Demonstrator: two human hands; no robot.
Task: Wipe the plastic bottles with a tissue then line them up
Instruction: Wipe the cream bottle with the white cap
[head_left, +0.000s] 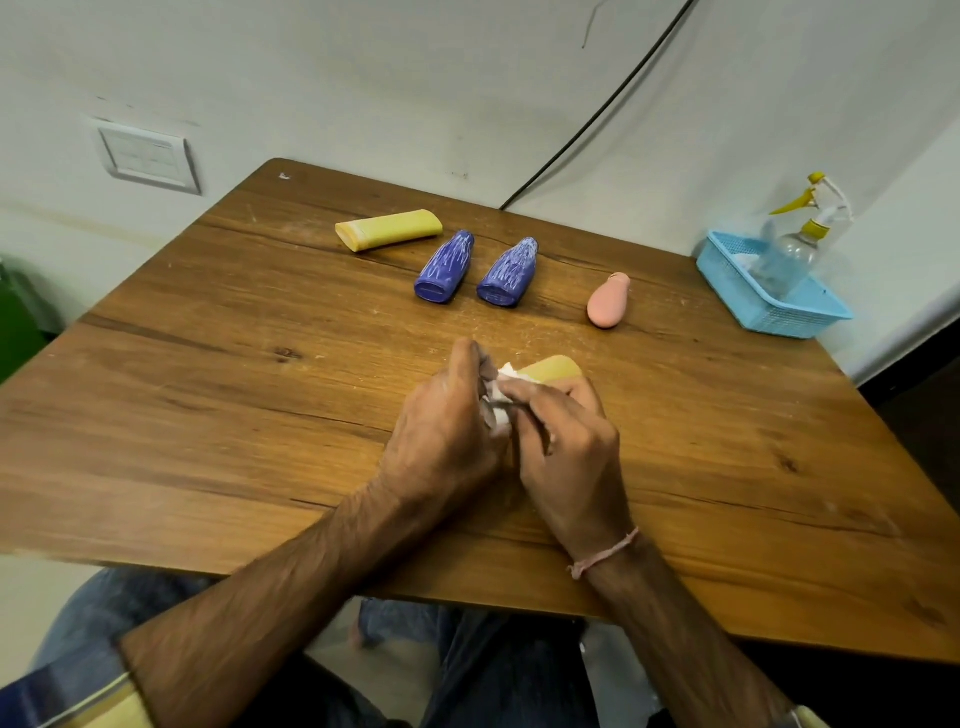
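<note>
Two hands wipe a yellow bottle over a wooden tabletop (260, 364) set in a white-walled corner.

Head view: the right hand (566, 447) has its grip closed around the yellow bottle (553, 368); the left hand (447, 431) presses a white tissue (500, 395) against it, grip closed. Farther back lie another yellow bottle (389, 229), two blue bottles (445, 267) and a pink bottle (609, 301); a blue basket (779, 312) holds a spray bottle (789, 249).

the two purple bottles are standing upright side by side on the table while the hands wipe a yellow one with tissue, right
Not quite. The head view shows the two purple bottles lying down side by side on the table, not upright. The rest holds: the left hand and right hand wipe a yellow bottle with tissue.
</note>
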